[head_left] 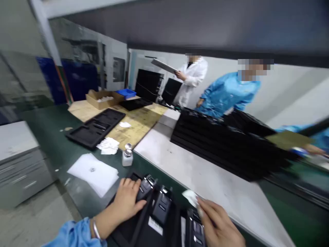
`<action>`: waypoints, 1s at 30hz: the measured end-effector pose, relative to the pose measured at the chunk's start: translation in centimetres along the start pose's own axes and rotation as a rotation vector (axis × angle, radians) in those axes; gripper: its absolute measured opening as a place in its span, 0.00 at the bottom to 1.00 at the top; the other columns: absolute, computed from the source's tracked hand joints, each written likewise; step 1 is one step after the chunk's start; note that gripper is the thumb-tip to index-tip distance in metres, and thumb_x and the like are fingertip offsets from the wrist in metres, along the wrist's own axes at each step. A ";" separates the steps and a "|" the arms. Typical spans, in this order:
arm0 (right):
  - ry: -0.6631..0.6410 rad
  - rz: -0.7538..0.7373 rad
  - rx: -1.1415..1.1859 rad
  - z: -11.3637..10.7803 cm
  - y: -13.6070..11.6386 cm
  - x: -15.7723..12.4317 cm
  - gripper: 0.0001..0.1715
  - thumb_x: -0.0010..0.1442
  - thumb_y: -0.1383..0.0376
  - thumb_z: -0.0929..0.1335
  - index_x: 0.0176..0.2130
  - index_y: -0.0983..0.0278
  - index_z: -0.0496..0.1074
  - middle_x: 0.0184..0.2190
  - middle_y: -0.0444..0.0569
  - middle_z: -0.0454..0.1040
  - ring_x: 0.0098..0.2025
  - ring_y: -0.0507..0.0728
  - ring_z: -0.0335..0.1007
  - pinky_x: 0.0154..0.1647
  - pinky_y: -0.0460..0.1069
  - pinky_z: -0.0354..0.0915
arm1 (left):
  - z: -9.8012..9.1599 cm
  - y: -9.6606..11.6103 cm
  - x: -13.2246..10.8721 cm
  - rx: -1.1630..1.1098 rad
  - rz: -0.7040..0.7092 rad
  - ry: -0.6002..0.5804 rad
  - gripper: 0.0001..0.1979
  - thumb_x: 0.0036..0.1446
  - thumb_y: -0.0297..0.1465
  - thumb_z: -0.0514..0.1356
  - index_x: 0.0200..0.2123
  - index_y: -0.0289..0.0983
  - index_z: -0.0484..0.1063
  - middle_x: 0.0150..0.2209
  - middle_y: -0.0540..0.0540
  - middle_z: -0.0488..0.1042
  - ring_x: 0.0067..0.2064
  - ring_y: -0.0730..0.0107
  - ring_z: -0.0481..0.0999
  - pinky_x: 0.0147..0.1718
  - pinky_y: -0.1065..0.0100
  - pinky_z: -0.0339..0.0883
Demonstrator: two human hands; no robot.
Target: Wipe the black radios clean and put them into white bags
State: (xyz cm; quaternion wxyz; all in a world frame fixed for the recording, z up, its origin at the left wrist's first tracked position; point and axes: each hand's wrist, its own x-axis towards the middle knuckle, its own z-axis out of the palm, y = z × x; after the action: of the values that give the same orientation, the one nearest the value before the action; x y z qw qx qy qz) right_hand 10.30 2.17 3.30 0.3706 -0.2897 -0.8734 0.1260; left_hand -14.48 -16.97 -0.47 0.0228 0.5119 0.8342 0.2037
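My left hand (127,200) lies flat, fingers spread, on the left end of a black moulded tray (144,226) at the bottom of the view. Several black devices (161,206) sit in the tray's slots. My right hand (218,223) is to the right of them, its fingers pinched on a small white wipe (191,197) over the tray's right part. The picture is smeared by motion.
A white dispenser bottle (127,156) and white sheets (94,173) lie on the green bench. An empty black tray (96,127) sits further left, a tall stack of black trays (223,144) on the right. Two people stand behind; another person's hand (312,149) reaches in far right.
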 end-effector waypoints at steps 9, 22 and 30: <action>-0.311 -0.420 -0.015 17.0 -17.3 13.6 0.22 0.63 0.72 0.59 0.43 0.56 0.78 0.39 0.50 0.77 0.40 0.60 0.72 0.44 0.54 0.64 | 0.0 -0.4 -1.0 -0.176 -0.043 -0.071 0.37 0.54 0.43 0.62 0.63 0.32 0.63 0.53 0.35 0.72 0.55 0.47 0.66 0.63 0.48 0.47; -0.546 -0.379 -0.272 18.1 -17.8 14.7 0.19 0.63 0.71 0.62 0.46 0.56 0.77 0.47 0.51 0.73 0.46 0.60 0.63 0.50 0.58 0.48 | -0.2 -1.1 0.2 -0.152 0.047 -0.035 0.32 0.56 0.41 0.62 0.59 0.28 0.65 0.49 0.32 0.72 0.52 0.44 0.68 0.58 0.42 0.54; -0.516 -0.351 -0.208 17.9 -16.7 14.3 0.18 0.64 0.71 0.61 0.45 0.59 0.78 0.45 0.51 0.72 0.46 0.61 0.62 0.50 0.59 0.47 | -1.7 -1.2 -4.5 -0.400 0.450 -0.353 0.14 0.62 0.31 0.50 0.44 0.37 0.75 0.40 0.40 0.76 0.43 0.58 0.73 0.46 0.59 0.67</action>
State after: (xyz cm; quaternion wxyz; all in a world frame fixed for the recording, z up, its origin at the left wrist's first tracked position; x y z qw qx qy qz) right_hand -17.48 -2.68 6.32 0.1215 -0.1296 -0.9833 0.0398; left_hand -13.79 -21.86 -0.13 0.2212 0.6957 0.6274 0.2711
